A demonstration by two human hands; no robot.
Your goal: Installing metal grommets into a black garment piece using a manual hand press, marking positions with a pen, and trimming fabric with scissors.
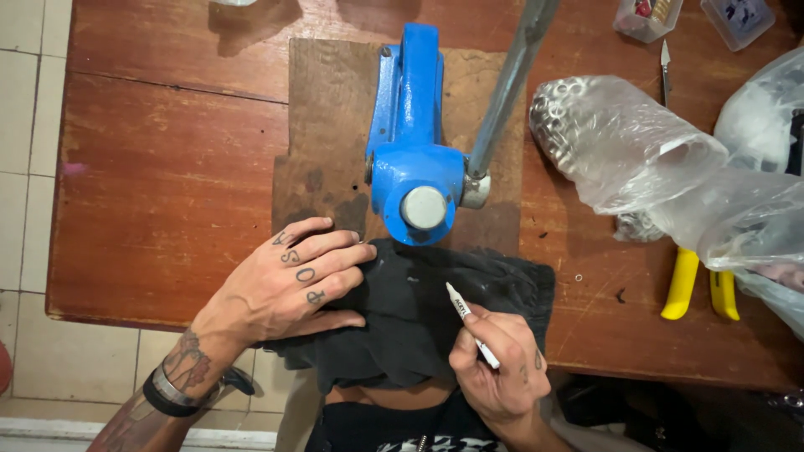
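Observation:
A dark grey piece of cloth (419,310) lies at the near edge of a brown wooden table (167,167), just under the head of a blue hand press (414,167). My left hand (289,280) lies flat on the cloth's left side, fingers spread, pinning it down. My right hand (498,364) grips a white marker pen (469,322), tip pointing up-left over the cloth's middle. Whether the tip touches the cloth I cannot tell.
The press stands on a dark wooden board (322,125), its grey lever (507,84) rising to the upper right. Clear plastic bags of metal eyelets (620,142) lie at right, beside yellow-handled pliers (699,289), a craft knife (665,71) and small clear boxes (645,17).

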